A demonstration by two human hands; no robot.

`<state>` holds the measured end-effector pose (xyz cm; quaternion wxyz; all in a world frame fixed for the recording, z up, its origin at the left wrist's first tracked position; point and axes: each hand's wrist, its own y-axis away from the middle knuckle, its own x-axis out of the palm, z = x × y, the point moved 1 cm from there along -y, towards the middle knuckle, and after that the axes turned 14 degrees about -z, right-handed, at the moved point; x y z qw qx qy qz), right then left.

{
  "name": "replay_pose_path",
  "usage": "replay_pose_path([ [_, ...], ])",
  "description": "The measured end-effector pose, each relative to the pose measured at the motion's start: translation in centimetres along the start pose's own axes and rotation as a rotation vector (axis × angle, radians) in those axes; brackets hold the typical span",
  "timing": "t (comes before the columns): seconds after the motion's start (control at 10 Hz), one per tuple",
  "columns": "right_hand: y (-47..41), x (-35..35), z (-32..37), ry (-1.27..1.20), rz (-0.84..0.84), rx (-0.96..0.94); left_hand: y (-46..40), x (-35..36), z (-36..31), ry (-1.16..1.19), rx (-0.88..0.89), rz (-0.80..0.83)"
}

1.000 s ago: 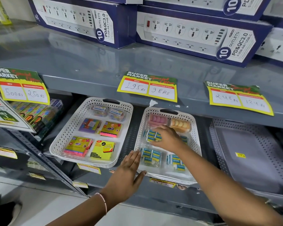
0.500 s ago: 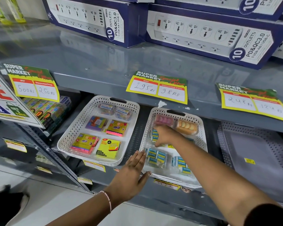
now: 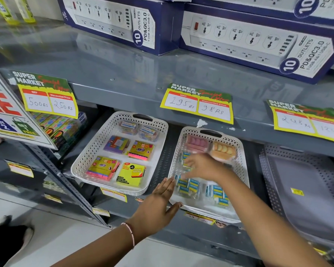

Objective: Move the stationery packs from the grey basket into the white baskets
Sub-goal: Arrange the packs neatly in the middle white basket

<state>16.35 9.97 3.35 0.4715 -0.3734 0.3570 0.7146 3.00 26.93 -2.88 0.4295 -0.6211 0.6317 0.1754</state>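
Two white baskets stand side by side on the lower shelf. The left white basket (image 3: 81,166) holds several sticky-note packs (image 3: 131,175). The right white basket (image 3: 239,151) holds a pink pack (image 3: 198,143), an orange pack (image 3: 224,151) and blue eraser packs (image 3: 187,186). My right hand (image 3: 202,166) is inside it, blurred, with its fingertips on a blue pack in the middle row. My left hand (image 3: 158,207) lies flat and open against this basket's front left corner. The grey basket (image 3: 307,189) at the right shows only a small yellow sticker.
Yellow price cards (image 3: 197,104) hang from the grey shelf edge above the baskets. Blue power-strip boxes (image 3: 258,41) stand on the upper shelf. A slanted offer sign (image 3: 10,116) and colourful boxes (image 3: 56,130) are at the left. A metal upright (image 3: 66,189) runs beside the left basket.
My right hand has slid slightly left over the middle-row blue pack. The left hand has stayed at the basket's front corner. The view has moved closer.
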Motion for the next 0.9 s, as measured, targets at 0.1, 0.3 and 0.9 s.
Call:
replay_pose_path([
  [0.1, 2.1, 1.8, 0.4, 0.166, 0.123, 0.001, -0.1, 0.0, 0.4, 0.048, -0.016, -0.023],
  [0.3, 2.1, 4.0, 1.1, 0.34, 0.098, -0.001, 0.1, 0.4, 1.6, 0.127, -0.129, -0.081],
  [0.9, 6.7, 3.7, 2.4, -0.056, -0.203, 0.18, -4.1, -13.6, 6.5, 0.347, -0.328, -0.443],
])
